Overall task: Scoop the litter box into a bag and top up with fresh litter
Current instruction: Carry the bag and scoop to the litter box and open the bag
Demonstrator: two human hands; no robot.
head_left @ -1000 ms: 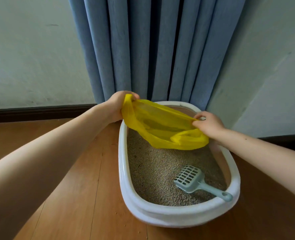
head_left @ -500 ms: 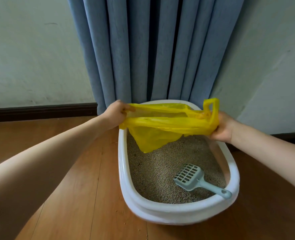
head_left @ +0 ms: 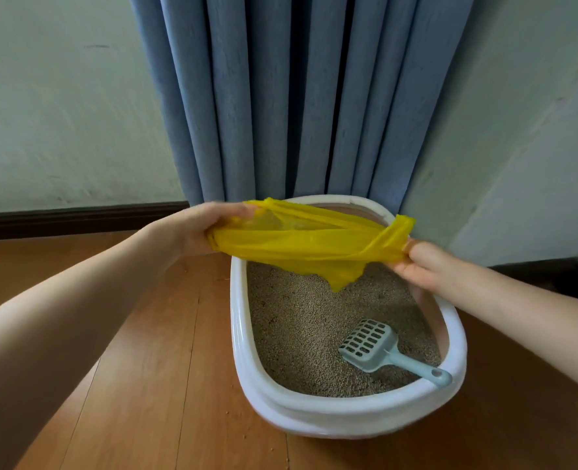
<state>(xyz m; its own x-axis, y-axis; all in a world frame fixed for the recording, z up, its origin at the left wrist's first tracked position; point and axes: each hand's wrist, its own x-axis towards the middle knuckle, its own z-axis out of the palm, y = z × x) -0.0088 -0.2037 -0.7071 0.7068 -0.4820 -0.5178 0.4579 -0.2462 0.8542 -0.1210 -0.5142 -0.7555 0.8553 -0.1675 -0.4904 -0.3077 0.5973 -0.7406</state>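
Note:
A yellow plastic bag is stretched wide over the far end of the white oval litter box. My left hand grips the bag's left edge just outside the box's left rim. My right hand grips the bag's right edge and handle loop above the right rim. A corner of the bag hangs down towards the beige litter. A pale blue slotted scoop lies on the litter near the front right, its handle resting against the rim.
The box stands on a wooden floor in a corner. Blue curtains hang right behind it, with pale walls on both sides and a dark skirting board along the left wall. A few litter grains lie on the floor.
My hands have pulled the bag wider and flatter across the box. The hanging part of the bag has shifted from the left side towards the right.

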